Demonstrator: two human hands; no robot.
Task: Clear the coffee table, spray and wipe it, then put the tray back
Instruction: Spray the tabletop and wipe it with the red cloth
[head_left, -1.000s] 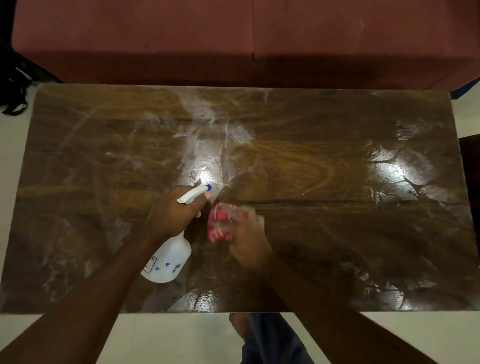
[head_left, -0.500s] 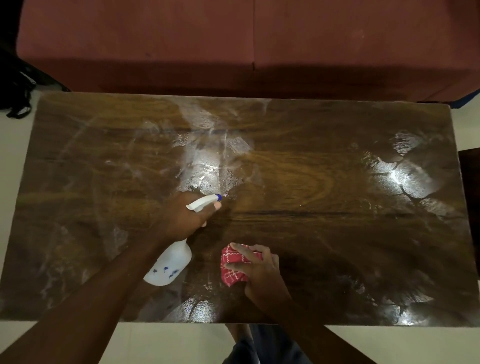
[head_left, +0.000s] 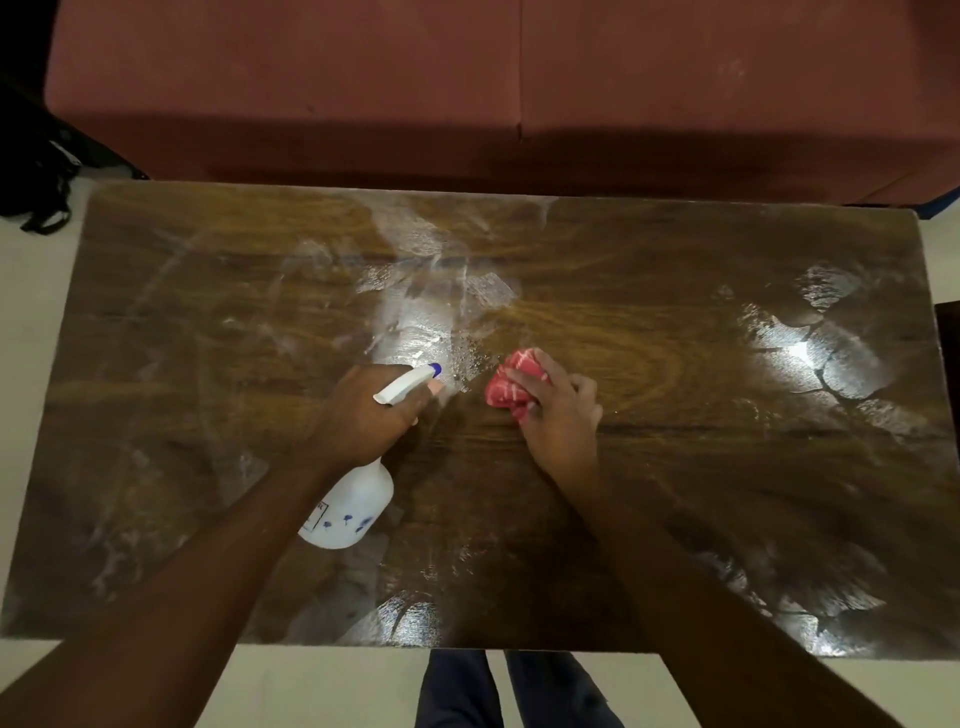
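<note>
A dark red sofa (head_left: 519, 78), cut off at the top, stands behind a wet-streaked wooden tabletop (head_left: 727, 493). The left hand (head_left: 363, 415) grips a white spray bottle (head_left: 353, 509), hiding its neck. The right hand (head_left: 561, 415) presses a bunched red cloth (head_left: 506, 387), partly covered by clenched fingers (head_left: 535, 371).

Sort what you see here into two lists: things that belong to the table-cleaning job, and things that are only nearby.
Belong to the job:
spray bottle, in the left hand
red cloth, under the right hand
coffee table, wet and streaked

Only nearby:
red sofa
black bag on the floor
</note>
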